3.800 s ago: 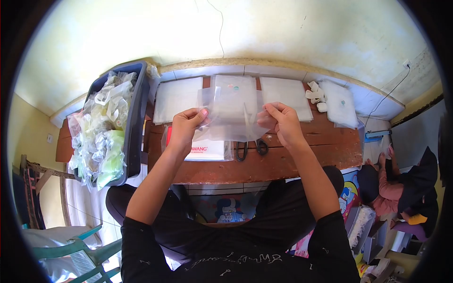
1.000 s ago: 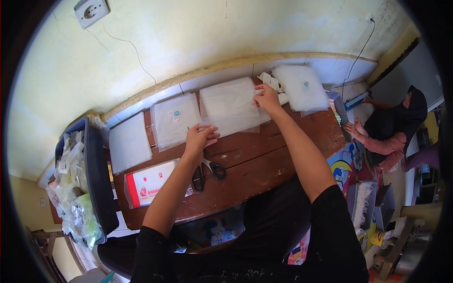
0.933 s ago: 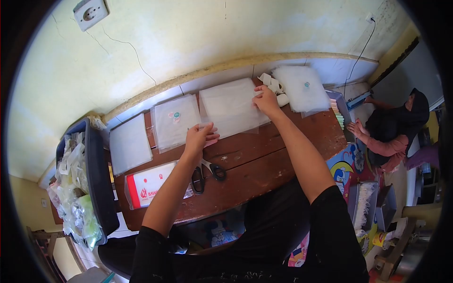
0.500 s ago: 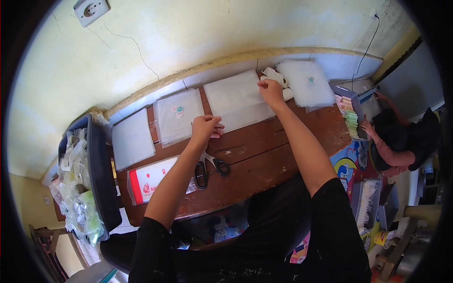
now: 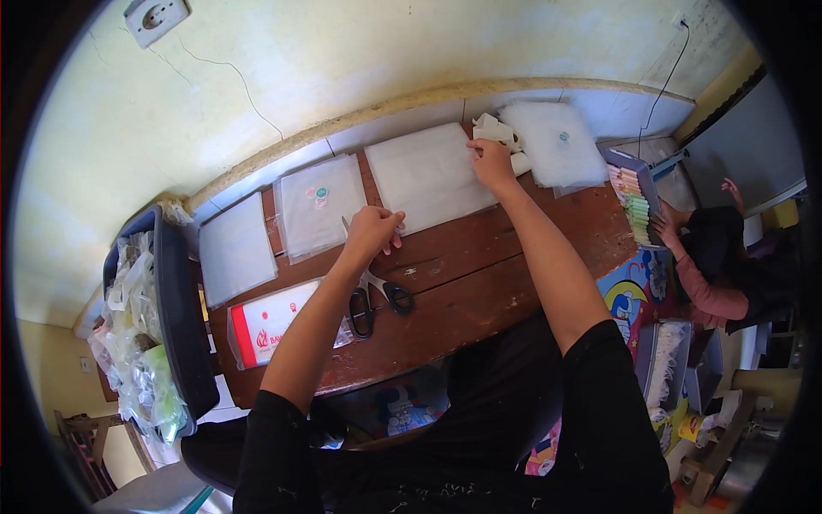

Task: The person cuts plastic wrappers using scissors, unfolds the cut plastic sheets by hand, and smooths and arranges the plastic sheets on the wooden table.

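Plastic stack (image 5: 424, 176) flat on the table (image 5: 462, 295), between the two hands and slightly beyond them. Left hand (image 5: 373, 231) at its near-left corner, fingers loosely curled, narrow; cannot tell whether film is caught in them. Right hand (image 5: 494, 167) at its right edge, thumb and forefinger drawn together as if pinching; film too clear to confirm a hold. Scissors (image 5: 375, 282) run under the left hand, handles on the body side, a blade tip showing to its left. Stickered stack (image 5: 318, 224) just left of the same hand; white straps (image 5: 494, 130) just beyond the right hand, a further stack (image 5: 555, 141) to their right. Red-and-white packet (image 5: 257, 330) nearer the body, left of the left hand, partly behind the forearm. Risks, as judged: a low sweep of the left hand could knock the scissors, or nick skin or film on the blade; thin layers may cling, so a pull could drag several and skew the pile; a right-hand slip could catch the straps.
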